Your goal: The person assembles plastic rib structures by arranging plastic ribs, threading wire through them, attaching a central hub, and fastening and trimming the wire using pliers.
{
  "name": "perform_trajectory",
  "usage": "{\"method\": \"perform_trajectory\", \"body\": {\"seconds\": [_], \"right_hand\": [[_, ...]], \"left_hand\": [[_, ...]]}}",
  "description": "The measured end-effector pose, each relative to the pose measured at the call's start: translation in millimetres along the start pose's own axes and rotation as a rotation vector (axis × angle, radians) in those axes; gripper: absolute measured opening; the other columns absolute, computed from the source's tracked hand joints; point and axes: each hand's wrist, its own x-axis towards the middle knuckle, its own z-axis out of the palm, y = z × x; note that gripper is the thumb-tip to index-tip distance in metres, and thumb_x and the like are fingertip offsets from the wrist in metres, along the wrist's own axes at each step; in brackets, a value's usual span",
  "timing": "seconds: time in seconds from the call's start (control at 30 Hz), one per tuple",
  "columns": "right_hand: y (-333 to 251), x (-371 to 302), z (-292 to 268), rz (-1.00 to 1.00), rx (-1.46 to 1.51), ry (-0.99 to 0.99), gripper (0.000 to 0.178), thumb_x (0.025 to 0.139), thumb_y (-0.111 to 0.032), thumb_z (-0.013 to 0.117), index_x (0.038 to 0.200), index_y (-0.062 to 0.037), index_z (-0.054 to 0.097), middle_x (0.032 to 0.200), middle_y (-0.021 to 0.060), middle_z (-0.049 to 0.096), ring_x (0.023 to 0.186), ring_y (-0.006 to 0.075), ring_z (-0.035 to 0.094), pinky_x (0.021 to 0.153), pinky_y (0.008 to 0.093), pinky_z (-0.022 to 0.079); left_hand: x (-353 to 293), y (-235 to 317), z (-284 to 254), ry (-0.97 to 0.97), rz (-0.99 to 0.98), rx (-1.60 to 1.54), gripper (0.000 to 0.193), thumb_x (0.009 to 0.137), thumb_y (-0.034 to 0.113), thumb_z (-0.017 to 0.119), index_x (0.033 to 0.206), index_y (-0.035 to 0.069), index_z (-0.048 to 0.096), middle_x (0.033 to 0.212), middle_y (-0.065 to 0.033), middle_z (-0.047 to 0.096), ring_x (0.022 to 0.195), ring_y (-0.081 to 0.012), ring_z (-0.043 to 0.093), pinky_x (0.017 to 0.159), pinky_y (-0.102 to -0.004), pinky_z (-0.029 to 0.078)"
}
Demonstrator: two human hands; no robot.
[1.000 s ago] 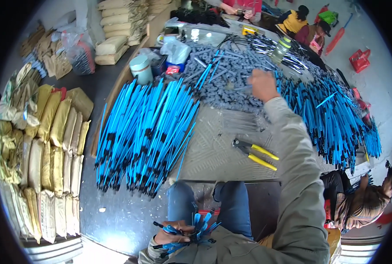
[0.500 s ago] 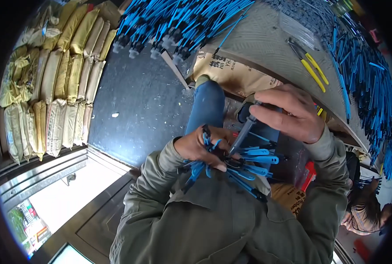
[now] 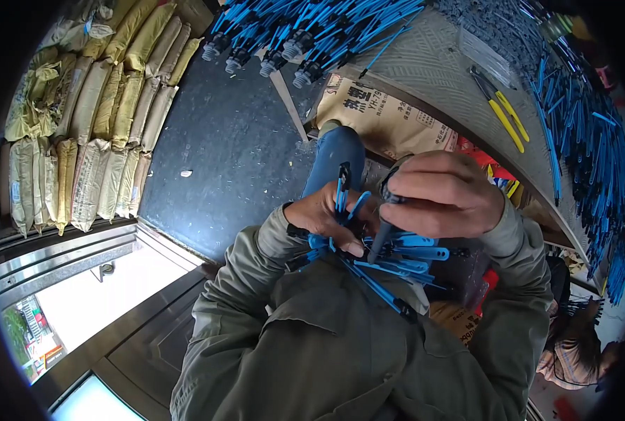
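My left hand (image 3: pixel 319 215) is closed around a cluster of blue plastic strips (image 3: pixel 414 254) with black ends, held close to my lap. The strips fan out to both sides of the fist. My right hand (image 3: pixel 451 198) pinches a grey tapered rod (image 3: pixel 380 242) with a dark, wider top. The rod slants down into the middle of the cluster, beside my left thumb. Its lower tip is hidden among the strips, and my fingers cover part of the top.
A grey worktable (image 3: pixel 431 52) bears finished-looking blue bundles (image 3: pixel 319 31) with grey threaded ends, yellow-handled pliers (image 3: pixel 507 118) and a heap of blue strips (image 3: pixel 582 140). A printed paper sack (image 3: pixel 379 116) stands under its edge. Stacked sacks (image 3: pixel 91 151) line the left.
My right hand has come down and slightly left, closer to my left hand, and covers more of the rod. The left hand keeps its hold. The whole view has shifted a little.
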Motion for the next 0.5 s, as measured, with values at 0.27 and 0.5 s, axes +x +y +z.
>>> {"method": "perform_trajectory", "body": {"seconds": [0.27,0.5], "right_hand": [[-10.4,-38.4,13.6,0.663,1.126,-0.083,0.052,0.078,-0.017,0.068,0.125,-0.0025,0.049,0.122,0.0181,0.052,0.101,0.0304,0.059,0.083,0.0397,0.049],[-67.5,-60.2,79.0,0.883,1.457,0.699,0.095,0.072,-0.040,0.075,0.140,-0.0048,0.019,0.136,0.0206,0.039,0.120,0.0337,0.046,0.099,0.0415,0.038]], "left_hand": [[-3.2,-2.9,-5.5,0.044,0.056,0.181,0.037,0.064,0.006,0.081,0.097,0.000,0.066,0.092,-0.0063,0.064,0.086,-0.0158,0.058,0.076,-0.0303,0.045],[1.7,7.4,8.5,0.154,0.129,0.342,0.032,0.061,0.008,0.081,0.088,-0.003,0.068,0.086,-0.0134,0.067,0.080,-0.0243,0.062,0.071,-0.0331,0.047]]}}
